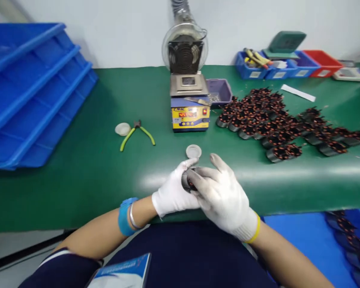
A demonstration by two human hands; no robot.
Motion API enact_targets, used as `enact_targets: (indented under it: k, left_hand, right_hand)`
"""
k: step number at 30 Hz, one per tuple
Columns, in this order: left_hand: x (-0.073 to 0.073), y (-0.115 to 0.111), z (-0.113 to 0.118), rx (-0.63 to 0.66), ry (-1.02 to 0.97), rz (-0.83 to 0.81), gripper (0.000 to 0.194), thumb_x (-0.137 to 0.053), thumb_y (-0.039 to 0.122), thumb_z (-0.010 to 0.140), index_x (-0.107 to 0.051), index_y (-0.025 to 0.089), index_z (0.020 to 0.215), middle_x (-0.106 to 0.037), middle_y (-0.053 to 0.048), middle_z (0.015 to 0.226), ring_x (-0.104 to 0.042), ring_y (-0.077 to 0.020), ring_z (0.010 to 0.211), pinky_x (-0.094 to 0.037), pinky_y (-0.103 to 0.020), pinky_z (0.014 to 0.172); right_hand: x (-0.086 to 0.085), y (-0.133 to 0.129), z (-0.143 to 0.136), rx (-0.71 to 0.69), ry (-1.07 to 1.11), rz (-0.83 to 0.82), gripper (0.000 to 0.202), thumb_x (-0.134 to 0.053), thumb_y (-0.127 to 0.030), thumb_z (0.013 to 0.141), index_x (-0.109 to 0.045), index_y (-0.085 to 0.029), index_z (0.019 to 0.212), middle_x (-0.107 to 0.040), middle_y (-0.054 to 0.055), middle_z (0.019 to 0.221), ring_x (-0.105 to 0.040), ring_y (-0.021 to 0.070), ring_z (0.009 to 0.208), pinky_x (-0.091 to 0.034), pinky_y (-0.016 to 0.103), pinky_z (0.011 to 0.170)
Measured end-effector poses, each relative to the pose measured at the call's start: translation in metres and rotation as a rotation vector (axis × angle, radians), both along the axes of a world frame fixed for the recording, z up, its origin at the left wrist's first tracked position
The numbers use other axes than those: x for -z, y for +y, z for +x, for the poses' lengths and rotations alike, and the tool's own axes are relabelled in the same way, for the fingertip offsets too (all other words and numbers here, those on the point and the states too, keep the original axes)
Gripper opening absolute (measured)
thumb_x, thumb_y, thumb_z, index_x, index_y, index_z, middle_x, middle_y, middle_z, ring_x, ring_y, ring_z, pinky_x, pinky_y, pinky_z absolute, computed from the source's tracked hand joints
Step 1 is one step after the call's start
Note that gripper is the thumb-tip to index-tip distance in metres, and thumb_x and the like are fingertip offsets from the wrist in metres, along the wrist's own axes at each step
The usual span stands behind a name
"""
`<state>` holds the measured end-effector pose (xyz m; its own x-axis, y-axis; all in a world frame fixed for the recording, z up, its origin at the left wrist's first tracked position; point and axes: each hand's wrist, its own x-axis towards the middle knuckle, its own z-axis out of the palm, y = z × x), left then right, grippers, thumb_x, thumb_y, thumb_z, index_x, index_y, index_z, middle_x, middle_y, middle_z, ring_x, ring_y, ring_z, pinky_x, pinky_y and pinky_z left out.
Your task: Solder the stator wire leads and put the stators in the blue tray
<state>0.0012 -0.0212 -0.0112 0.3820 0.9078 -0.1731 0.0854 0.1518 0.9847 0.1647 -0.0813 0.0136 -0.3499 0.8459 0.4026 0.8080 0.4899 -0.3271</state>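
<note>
Clasping a dark cylindrical part in the left hand — touching it with the right hand, cannot tell whether gripping — near a white dish

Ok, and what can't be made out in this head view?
Head view:
Much of the dark part: covered by the left hand and right hand.
Pieces in the purple bin: too small to identify.
Printed item: lettering blurred, lower part cut off by the bottom edge.
</note>
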Motion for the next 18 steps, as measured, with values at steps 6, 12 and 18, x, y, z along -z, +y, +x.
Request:
enact_targets:
  k: [6, 12, 18]
  left_hand:
    - [-0.003, 0.005, -0.018, 0.064, -0.213, 0.005, 0.043, -0.080, 0.030, 0.074, -0.062, 0.021, 0.112, -0.077, -0.010, 0.109, -0.075, -0.0282, 0.102, -0.061, -0.041, 0.093]
    - [0.015, 0.004, -0.024, 0.125, -0.426, -0.143, 0.046, -0.076, 0.037, 0.087, -0.058, 0.022, 0.127, -0.073, -0.011, 0.125, -0.073, -0.0277, 0.108, -0.062, -0.032, 0.076]
    - [0.008, 0.003, -0.021, 0.064, -0.577, -0.303, 0.046, -0.080, 0.030, 0.084, -0.062, 0.024, 0.126, -0.072, -0.008, 0.124, -0.071, -0.0254, 0.107, -0.059, -0.032, 0.083]
  right_hand:
    - [0.028, 0.006, -0.012, 0.171, 0.241, 0.163, 0.075, -0.066, -0.040, 0.091, -0.035, -0.037, 0.159, -0.072, 0.012, 0.121, -0.068, 0.0365, 0.115, -0.048, 0.072, 0.108]
    - [0.038, 0.005, -0.010, 0.080, 0.317, 0.243, 0.025, -0.066, -0.020, 0.093, -0.063, -0.025, 0.117, -0.075, 0.004, 0.096, -0.074, 0.0221, 0.091, -0.047, 0.058, 0.112]
    - [0.039, 0.014, -0.014, 0.034, 0.434, 0.252, 0.021, -0.061, -0.010, 0.093, -0.062, -0.021, 0.111, -0.075, 0.005, 0.100, -0.073, 0.0192, 0.097, -0.046, 0.054, 0.115]
